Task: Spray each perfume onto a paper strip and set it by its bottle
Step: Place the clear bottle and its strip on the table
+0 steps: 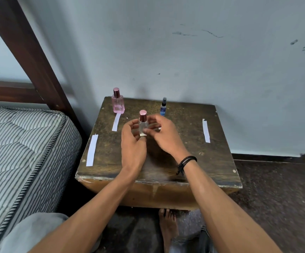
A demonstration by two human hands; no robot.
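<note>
Left hand (132,143) and right hand (163,136) fingers curl round clear bottle (143,123) mid-frame, hiding its base and most of one paper strip (159,128).

The left hand (132,143) and the right hand (163,135) hold a clear bottle (143,125) with a pink cap upright between their fingers, over the tabletop (184,154). Behind it stand a pink bottle (118,104) and a blue spray bottle (163,107); paper strips (92,150) lie apart on the wood.

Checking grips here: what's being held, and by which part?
The left hand and right hand both grip the clear bottle by its glass body; the pink cap is untouched.
</note>
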